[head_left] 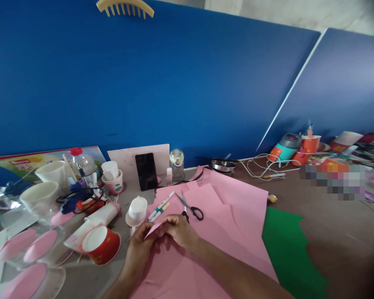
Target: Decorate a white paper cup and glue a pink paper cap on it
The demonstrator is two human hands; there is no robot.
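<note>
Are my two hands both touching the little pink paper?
Touching. The head view shows the little pink paper between the left hand and the right hand, with fingers of both meeting its edges.

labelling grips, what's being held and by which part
A small pink paper piece: the left hand grips its left side, the right hand its right end; exact contact is partly hidden.
</note>
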